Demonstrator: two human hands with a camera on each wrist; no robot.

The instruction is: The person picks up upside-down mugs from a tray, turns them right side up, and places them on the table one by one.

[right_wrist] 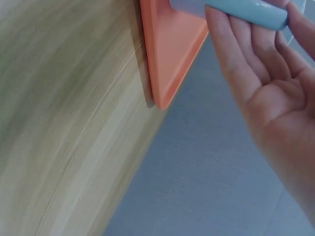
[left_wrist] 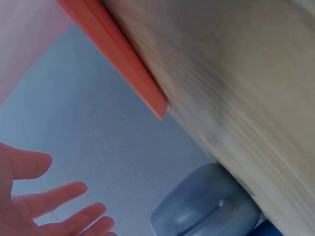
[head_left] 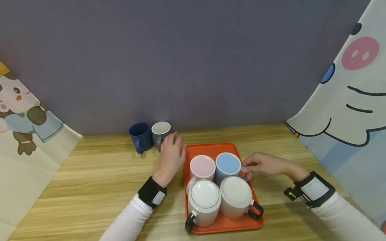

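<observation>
My right hand (head_left: 263, 163) pinches the handle (right_wrist: 256, 12) of an upside-down light blue mug (head_left: 228, 164) at the right side of an orange tray (head_left: 224, 228). Beside that mug stands a pink mug (head_left: 202, 166), base up. Two white mugs with black handles, one at left (head_left: 205, 194) and one at right (head_left: 236, 191), sit in the tray's near half, also inverted. My left hand (head_left: 172, 157) is held with fingers extended near an upright grey mug (head_left: 161, 131); in the left wrist view a gap shows between the fingers and the grey mug (left_wrist: 206, 201).
A dark blue mug (head_left: 141, 136) stands upright left of the grey one, handle toward me. Behind the wooden table (head_left: 99, 187) rises a grey-blue wall (head_left: 187, 67). Printed cartoon sheets hang at the left (head_left: 27, 110) and right (head_left: 346, 97).
</observation>
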